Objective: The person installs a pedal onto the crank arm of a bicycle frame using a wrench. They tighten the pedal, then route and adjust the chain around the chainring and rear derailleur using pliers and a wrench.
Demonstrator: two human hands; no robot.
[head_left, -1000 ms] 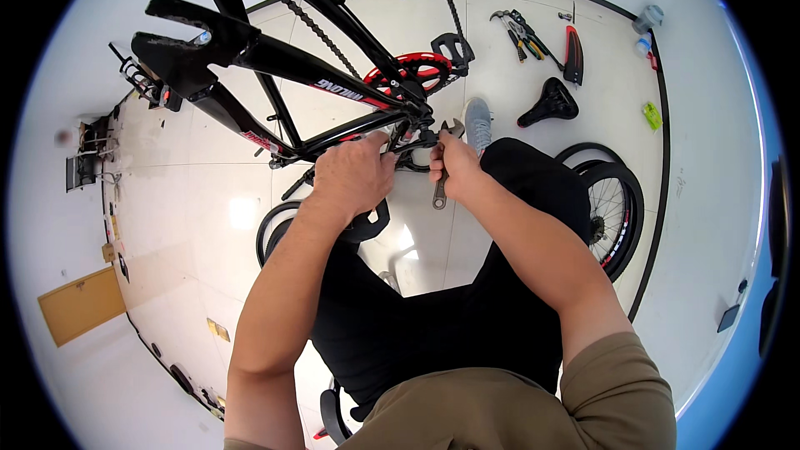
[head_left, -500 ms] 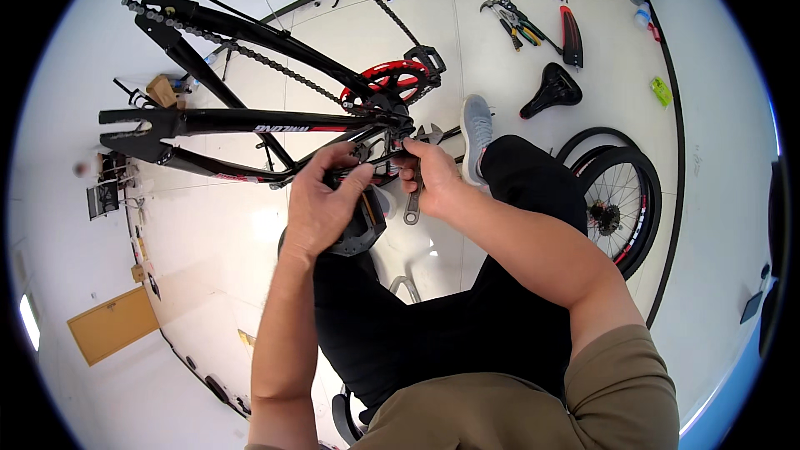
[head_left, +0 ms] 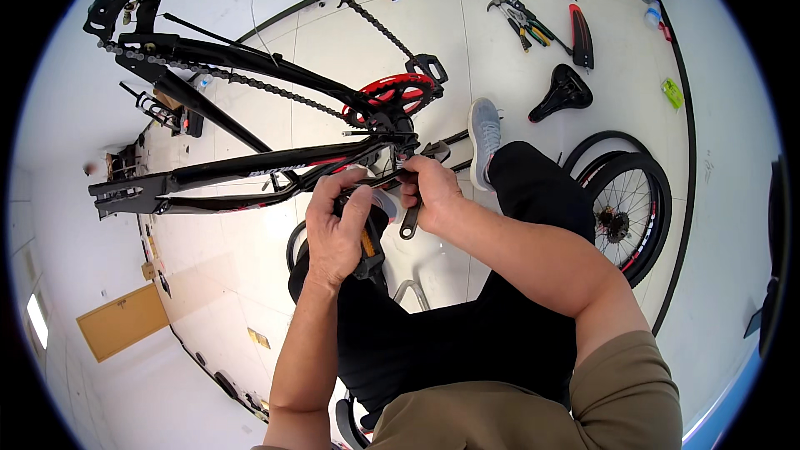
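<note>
A black bicycle frame stands before me, with a red chainring and a chain. Near its bottom bracket my left hand is closed, fingers curled round what looks like the near crank arm. The black pedal with an orange reflector hangs beside that palm. My right hand grips an adjustable wrench; its jaw end shows above the fingers and the holed handle end below them. The fingers hide where the wrench meets the bicycle.
Hammer and pliers, a red and black mudguard and a saddle lie on the floor at the far right. Wheels lie right of my knee. My shoe is close to the frame. Boxes and parts line the left wall.
The frame has tilted, its left end now lower in the picture. The near pedal has turned more edge-on. Both hands keep their holds and sit slightly lower and farther right.
</note>
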